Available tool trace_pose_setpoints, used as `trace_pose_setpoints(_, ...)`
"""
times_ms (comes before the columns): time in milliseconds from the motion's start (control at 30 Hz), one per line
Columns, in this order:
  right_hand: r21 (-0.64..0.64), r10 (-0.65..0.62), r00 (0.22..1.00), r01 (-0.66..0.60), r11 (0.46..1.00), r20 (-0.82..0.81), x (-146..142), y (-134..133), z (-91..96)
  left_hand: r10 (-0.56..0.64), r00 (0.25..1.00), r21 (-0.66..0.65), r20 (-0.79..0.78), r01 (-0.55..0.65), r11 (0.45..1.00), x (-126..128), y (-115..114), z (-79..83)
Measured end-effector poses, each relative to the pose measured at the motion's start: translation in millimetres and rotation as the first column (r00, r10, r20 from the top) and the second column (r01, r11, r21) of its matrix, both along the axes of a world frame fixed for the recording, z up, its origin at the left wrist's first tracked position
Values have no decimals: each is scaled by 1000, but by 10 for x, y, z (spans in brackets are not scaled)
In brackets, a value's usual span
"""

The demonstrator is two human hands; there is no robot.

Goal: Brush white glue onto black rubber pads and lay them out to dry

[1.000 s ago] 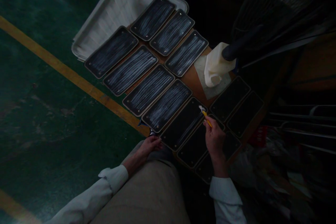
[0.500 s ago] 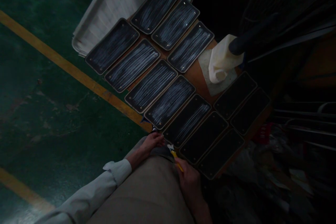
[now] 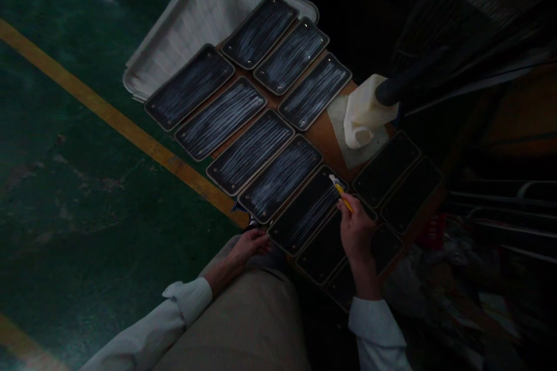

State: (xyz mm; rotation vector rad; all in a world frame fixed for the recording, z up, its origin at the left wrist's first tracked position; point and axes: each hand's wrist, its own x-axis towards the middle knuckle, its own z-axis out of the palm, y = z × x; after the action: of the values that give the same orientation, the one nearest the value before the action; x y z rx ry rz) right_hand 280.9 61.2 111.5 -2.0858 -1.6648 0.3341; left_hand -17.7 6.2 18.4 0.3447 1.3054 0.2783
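In the head view, we see the right hand (image 3: pixel 357 232) with its fingers (image 3: pixel 348 211) closed around a yellow-handled brush (image 3: pixel 340 190). The white tip sits on the far end of the half-streaked panel (image 3: pixel 304 211). That panel's long axis runs from the brush tip back toward us and to the left, ending at the left hand (image 3: pixel 251 242). The left hand rests with bent fingers at the panel's near corner, and we cannot tell whether it pinches the edge. The right hand is the nearer one to the panel's unmarked strip. The streaked panels (image 3: pixel 250 151) lie parallel to the left on the tabletop (image 3: pixel 324 133), and the bare panels (image 3: pixel 385 168) lie to the right, below a pale jug (image 3: pixel 363 113).
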Motion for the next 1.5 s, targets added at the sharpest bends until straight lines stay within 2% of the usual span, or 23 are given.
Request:
trace_pose_setpoints(133, -59, 79, 997, -80, 995, -19, -211, -166, -29, 6, 1000, 9, 10, -6, 1000, 9, 27, 48)
trace_pose_setpoints(367, -234, 218, 956, -262, 936, -197, -896, -1056, 222, 11, 1000, -47, -3, -11, 999, 41, 124, 218)
trace_pose_setpoints(467, -247, 215, 938, -284, 927, -272, -1024, -1229, 322, 5, 1000, -46, -4, -5, 999, 37, 122, 203)
trace_pose_setpoints(533, -226, 178, 937, -252, 941, -301, -974, -1151, 355, -2, 1000, -39, 2, 2, 999, 27, 106, 169)
trace_pose_setpoints(633, -154, 104, 956, -150, 977, -273, -725, -791, 326, -15, 1000, -32, 13, 16, 999, 6, 81, 118)
trace_pose_setpoints(800, 1, 33, 993, -33, 999, -114, -249, -83, 105, -21, 999, -30, 25, 22, 999, -21, 80, 114)
trace_pose_setpoints(900, 25, 41, 997, -40, 999, -60, -191, 69, -9, -10, 999, -13, 38, 11, 1000, -23, 101, 150)
trace_pose_setpoints(1000, -37, 115, 992, -117, 992, -51, -375, -118, -30, -5, 1000, -12, 22, 5, 1000, -20, 119, 177)
trace_pose_setpoints(1133, -158, 253, 956, -276, 948, -148, -836, -723, 90, -3, 999, -15, 32, 3, 1000, -26, 114, 158)
trace_pose_setpoints(1233, -183, 297, 925, -343, 921, -238, -1094, -1065, 224, -2, 999, -22, 41, 3, 1000, -36, 105, 136)
trace_pose_setpoints(1300, -182, 280, 920, -335, 924, -274, -1131, -1103, 292, 0, 999, -23, 37, 1, 1000, -42, 107, 133)
trace_pose_setpoints(1367, -175, 221, 933, -277, 945, -285, -1068, -1008, 317, -8, 999, -17, 37, 9, 1000, -49, 111, 136)
trace_pose_setpoints(1500, -136, 123, 961, -160, 978, -248, -931, -806, 244, -35, 999, -4, 42, 35, 999, -63, 115, 118)
